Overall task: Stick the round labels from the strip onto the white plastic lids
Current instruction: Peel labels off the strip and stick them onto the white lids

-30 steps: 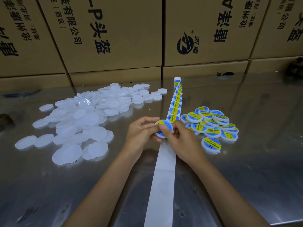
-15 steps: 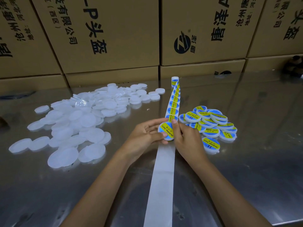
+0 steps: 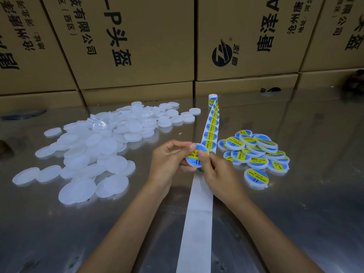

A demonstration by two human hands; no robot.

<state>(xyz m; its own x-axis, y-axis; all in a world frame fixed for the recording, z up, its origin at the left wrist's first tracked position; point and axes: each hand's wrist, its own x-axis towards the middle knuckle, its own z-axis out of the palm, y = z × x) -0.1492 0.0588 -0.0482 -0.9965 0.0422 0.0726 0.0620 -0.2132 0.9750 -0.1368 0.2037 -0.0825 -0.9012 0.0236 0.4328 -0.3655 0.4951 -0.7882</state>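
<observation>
Over on the left, bare white lids [image 3: 88, 152] wait in a heap. At centre, the left hand [image 3: 169, 162] grips a lid [image 3: 194, 157] while the right hand's [image 3: 218, 174] fingers press its label flat; the strip [image 3: 210, 133] runs away behind. Next, probably, it joins the labelled pile [image 3: 256, 152] on the shiny steel table [image 3: 315, 194], cartons [image 3: 128, 46] behind.

Bare lids [image 3: 94, 150] lie left of the strip [image 3: 199, 223], labelled lids [image 3: 258, 154] right (boxes [image 3: 128, 46] behind).
</observation>
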